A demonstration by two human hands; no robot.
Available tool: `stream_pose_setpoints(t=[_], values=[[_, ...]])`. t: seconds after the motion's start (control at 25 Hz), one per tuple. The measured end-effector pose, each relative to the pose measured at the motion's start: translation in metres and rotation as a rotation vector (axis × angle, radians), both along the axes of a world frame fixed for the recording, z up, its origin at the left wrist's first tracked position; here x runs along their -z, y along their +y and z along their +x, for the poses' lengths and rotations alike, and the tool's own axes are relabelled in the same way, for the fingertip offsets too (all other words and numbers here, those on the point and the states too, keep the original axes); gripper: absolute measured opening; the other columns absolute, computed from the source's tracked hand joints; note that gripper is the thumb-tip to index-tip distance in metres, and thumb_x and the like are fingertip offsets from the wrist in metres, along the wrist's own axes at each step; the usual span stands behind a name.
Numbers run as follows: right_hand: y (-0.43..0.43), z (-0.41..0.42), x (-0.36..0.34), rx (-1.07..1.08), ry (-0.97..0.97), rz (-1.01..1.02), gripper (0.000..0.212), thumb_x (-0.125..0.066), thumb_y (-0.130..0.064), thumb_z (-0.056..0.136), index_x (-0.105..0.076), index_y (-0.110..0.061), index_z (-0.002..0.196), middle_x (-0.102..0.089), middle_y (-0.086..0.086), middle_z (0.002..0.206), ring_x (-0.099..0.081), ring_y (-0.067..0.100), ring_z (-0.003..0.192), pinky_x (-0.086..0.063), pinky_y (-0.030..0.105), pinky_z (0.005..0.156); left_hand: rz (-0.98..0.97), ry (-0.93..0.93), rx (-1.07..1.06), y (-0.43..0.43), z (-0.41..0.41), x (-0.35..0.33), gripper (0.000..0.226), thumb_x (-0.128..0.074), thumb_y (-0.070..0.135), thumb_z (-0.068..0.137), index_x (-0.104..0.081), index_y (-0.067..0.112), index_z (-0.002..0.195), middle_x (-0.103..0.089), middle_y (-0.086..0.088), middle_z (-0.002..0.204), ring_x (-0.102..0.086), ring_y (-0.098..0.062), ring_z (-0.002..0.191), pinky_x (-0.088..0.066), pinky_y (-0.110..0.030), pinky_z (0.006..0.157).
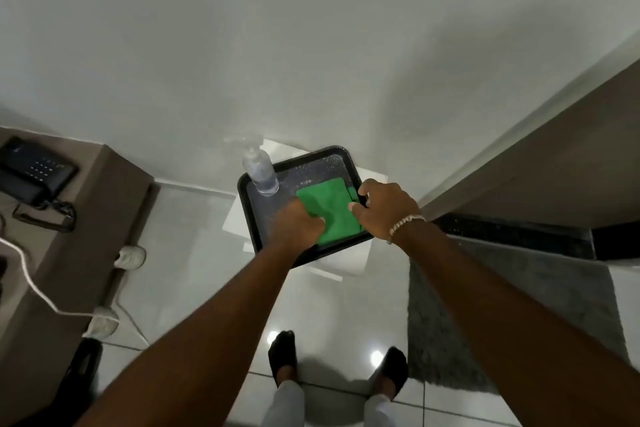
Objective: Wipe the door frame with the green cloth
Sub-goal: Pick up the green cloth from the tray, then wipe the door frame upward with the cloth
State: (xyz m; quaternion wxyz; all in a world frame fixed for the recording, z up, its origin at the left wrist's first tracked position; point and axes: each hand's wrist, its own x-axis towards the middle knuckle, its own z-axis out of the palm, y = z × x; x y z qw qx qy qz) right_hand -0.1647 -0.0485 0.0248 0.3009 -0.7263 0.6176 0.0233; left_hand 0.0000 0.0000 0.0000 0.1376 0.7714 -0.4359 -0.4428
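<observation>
Single head-worn wide-angle view, looking steeply down and forward from standing height. Both forearms reach in from the bottom edge toward frame centre, where a dark tray (251,218) sits low near the white wall (311,45). The person's own feet show at the bottom on the tiled floor (194,246). Edges bow from lens distortion. Door frame (540,149) runs diagonally at right.

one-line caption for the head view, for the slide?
Both hands, left hand and right hand, reach onto the folded green cloth in a black tray beside a spray bottle.
</observation>
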Motion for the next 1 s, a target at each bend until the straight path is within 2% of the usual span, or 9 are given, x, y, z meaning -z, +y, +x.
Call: stream_pose_setpoints(t=[0.12, 0.24, 0.32, 0.4, 0.48, 0.6, 0.68, 0.8, 1.0], values=[[-0.001, 0.006, 0.022, 0.062, 0.015, 0.041, 0.044, -0.062, -0.041, 0.089, -0.051, -0.015, 0.122, -0.065, 0.015, 0.109, -0.063, 0.039, 0.101, -0.052, 0.041, 0.086, -0.013, 0.159, -0.319, -0.001, -0.008, 0.019, 0.028, -0.071, 0.01, 0.079, -0.057, 0.017, 0.101, -0.062, 0.0, 0.087, -0.067, -0.028, 0.086, -0.06, -0.041, 0.076], [0.002, 0.009, 0.038, 0.162, -0.099, 0.102, 0.055, -0.069, -0.029, 0.083, -0.045, -0.018, 0.131, -0.067, 0.014, 0.107, -0.064, 0.036, 0.1, -0.054, 0.043, 0.09, 0.035, 0.342, -0.549, -0.001, -0.01, 0.023, 0.044, -0.073, -0.002, 0.075, -0.058, 0.008, 0.116, -0.062, 0.001, 0.086, -0.062, -0.017, 0.074, -0.053, -0.029, 0.054], [0.001, 0.006, 0.045, 0.258, -0.183, 0.1, 0.063, -0.069, -0.017, 0.08, -0.042, -0.021, 0.137, -0.069, 0.009, 0.102, -0.065, 0.031, 0.098, -0.054, 0.038, 0.09, 0.091, 0.434, -0.619, -0.005, -0.008, 0.018, 0.039, -0.073, -0.005, 0.074, -0.063, 0.005, 0.11, -0.065, -0.003, 0.082, -0.06, -0.015, 0.067, -0.041, -0.023, 0.046], [0.002, 0.002, 0.046, 0.317, -0.278, 0.105, 0.067, -0.068, -0.008, 0.079, -0.042, -0.021, 0.14, -0.069, -0.002, 0.087, -0.064, 0.019, 0.086, -0.049, 0.026, 0.083, 0.173, 0.544, -0.644, -0.004, -0.008, 0.008, 0.037, -0.072, -0.007, 0.072, -0.067, 0.005, 0.107, -0.068, -0.004, 0.082, -0.059, -0.017, 0.068, -0.039, -0.025, 0.053], [0.005, -0.006, 0.038, 0.347, -0.371, 0.074, 0.069, -0.071, -0.005, 0.079, -0.043, -0.02, 0.14, -0.065, -0.013, 0.074, -0.06, 0.007, 0.073, -0.045, 0.019, 0.075, 0.175, 0.58, -0.576, -0.002, -0.007, -0.005, 0.036, -0.074, -0.005, 0.071, -0.069, 0.007, 0.105, -0.07, -0.004, 0.082, -0.057, -0.015, 0.065, -0.038, -0.025, 0.056], [0.01, -0.027, 0.009, 0.429, -0.515, -0.052, 0.072, -0.076, -0.002, 0.076, -0.046, -0.026, 0.138, -0.067, -0.013, 0.074, -0.058, 0.002, 0.062, -0.047, 0.012, 0.067, -0.019, 0.593, -0.426, -0.004, -0.01, -0.032, 0.033, -0.076, -0.007, 0.071, -0.069, 0.017, 0.092, -0.075, -0.002, 0.089, -0.071, -0.011, 0.064, -0.049, -0.023, 0.048], [0.011, -0.042, -0.019, 0.483, -0.615, -0.12, 0.074, -0.077, 0.002, 0.076, -0.048, -0.029, 0.136, -0.069, -0.009, 0.074, -0.055, -0.002, 0.051, -0.05, 0.01, 0.062, -0.174, 0.587, -0.353, -0.013, -0.018, -0.061, 0.042, -0.075, -0.013, 0.071, -0.068, 0.025, 0.087, -0.074, -0.006, 0.094, -0.074, -0.016, 0.082, -0.059, -0.027, 0.062], [0.01, -0.066, -0.077, 0.535, -0.766, -0.135, 0.073, -0.076, 0.007, 0.076, -0.049, -0.025, 0.136, -0.068, -0.002, 0.075, -0.059, 0.006, 0.059, -0.056, 0.027, 0.073, -0.335, 0.595, -0.188, -0.027, -0.039, -0.116, 0.045, -0.071, -0.017, 0.073, -0.067, 0.026, 0.088, -0.07, -0.011, 0.096, -0.069, -0.027, 0.094, -0.06, -0.036, 0.078], [0.008, -0.123, -0.182, 0.529, -0.937, -0.294, 0.041, -0.08, 0.005, 0.074, -0.067, -0.011, 0.11, -0.056, 0.006, 0.075, -0.052, 0.023, 0.07, -0.053, 0.035, 0.067, -0.594, 0.559, 0.114, -0.054, -0.093, -0.22, 0.044, -0.077, -0.011, 0.07, -0.069, 0.027, 0.093, -0.073, -0.014, 0.097, -0.065, -0.021, 0.088, -0.059, -0.027, 0.073]])
